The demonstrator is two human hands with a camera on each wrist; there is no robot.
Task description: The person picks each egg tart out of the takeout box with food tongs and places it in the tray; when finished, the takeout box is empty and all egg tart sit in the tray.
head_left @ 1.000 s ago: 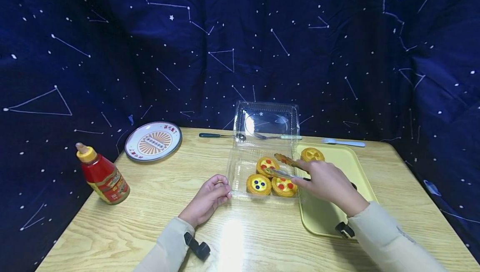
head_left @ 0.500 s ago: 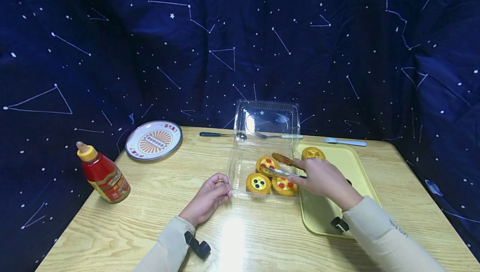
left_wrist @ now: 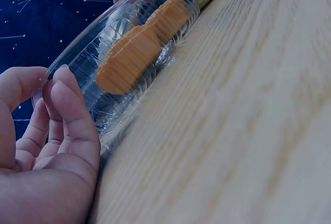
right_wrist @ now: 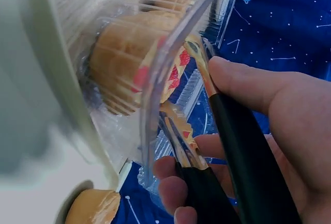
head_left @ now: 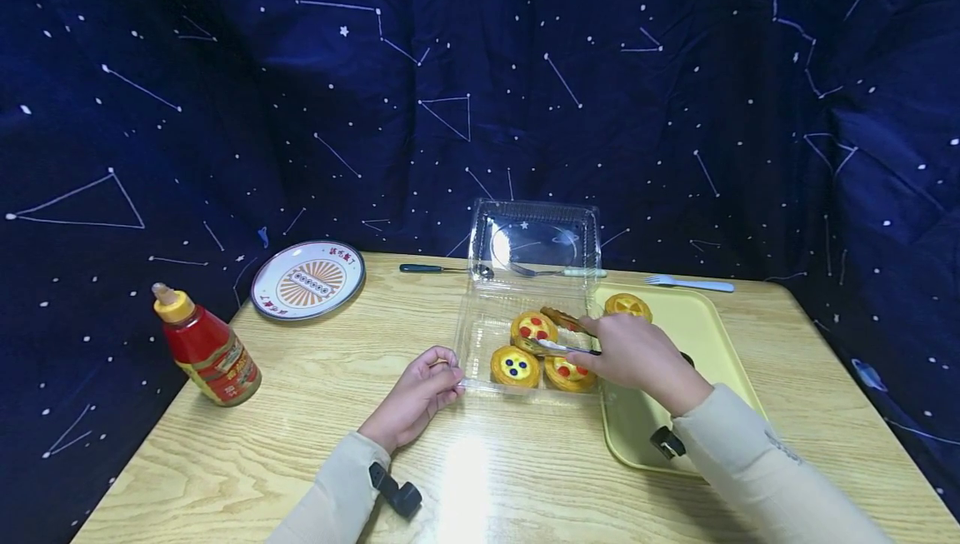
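My left hand pinches the near left corner of a clear plastic clamshell container, whose lid stands up at the back; the left wrist view shows thumb and fingertips on its rim. Inside lie a tart with blue dots and two with red dots, one farther back and one at near right. My right hand holds metal tongs by their black handles. Their spread tips reach over the container beside the back red-dotted tart; whether they touch it I cannot tell.
A yellow tray with a lattice-topped tart adjoins the container's right side. Behind lie a dark-handled utensil, a fork and a light-blue fork. A plate and a red squeeze bottle stand left.
My right hand has moved a little to the left with the tongs, and their tips have come closer around the back tart. The tarts have shifted slightly left. My left hand stays put.
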